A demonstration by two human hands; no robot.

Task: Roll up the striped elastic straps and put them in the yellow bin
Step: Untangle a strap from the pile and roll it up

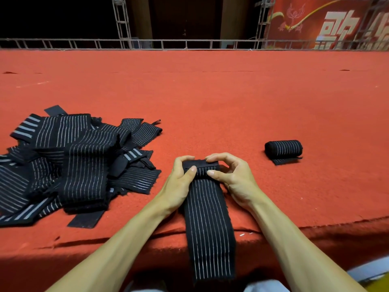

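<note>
A black elastic strap with thin white stripes (208,218) lies flat toward me and hangs over the front edge of the red surface. Its far end is rolled into a small roll between my hands. My left hand (181,175) grips the roll's left end, thumb on top. My right hand (229,171) pinches the roll's right end with thumb and fingertips. A finished rolled strap (283,149) lies to the right. A loose pile of unrolled striped straps (71,163) sits on the left. A yellow corner (379,286) shows at the bottom right; whether it is the bin I cannot tell.
The red carpeted surface (210,98) stretches far ahead to a metal truss rail (189,44). A red banner with large characters (326,24) hangs at the back right. The surface's front edge runs just under my forearms.
</note>
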